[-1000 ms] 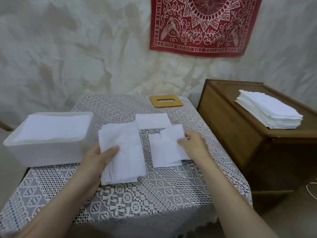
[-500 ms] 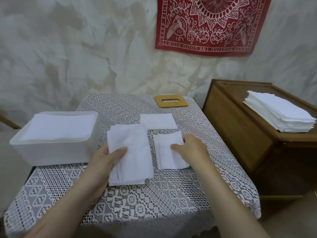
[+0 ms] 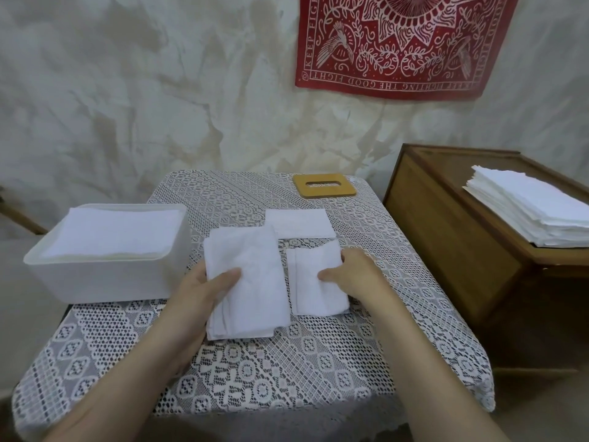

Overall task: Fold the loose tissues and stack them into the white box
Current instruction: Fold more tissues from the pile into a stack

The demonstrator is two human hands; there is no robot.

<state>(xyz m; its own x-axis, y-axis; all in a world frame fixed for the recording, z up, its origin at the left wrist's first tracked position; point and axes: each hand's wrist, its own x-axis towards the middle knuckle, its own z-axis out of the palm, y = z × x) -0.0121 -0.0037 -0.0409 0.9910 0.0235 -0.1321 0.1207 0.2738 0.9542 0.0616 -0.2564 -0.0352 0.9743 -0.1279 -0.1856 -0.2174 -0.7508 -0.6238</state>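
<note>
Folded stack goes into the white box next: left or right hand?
Left. The left hand grips the folded stack, next to the white box. The right hand rests on the smaller tissue, farther from the box.

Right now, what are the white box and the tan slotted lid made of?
White box: probably plastic, matte, slightly see-through along its rim. Tan slotted lid: looks like wood or bamboo, smooth and flat; its grain is too small to tell.

Left hand [image 3: 204, 291], right hand [image 3: 353, 275], forearms bare; nails apparently short, blurred.
</note>
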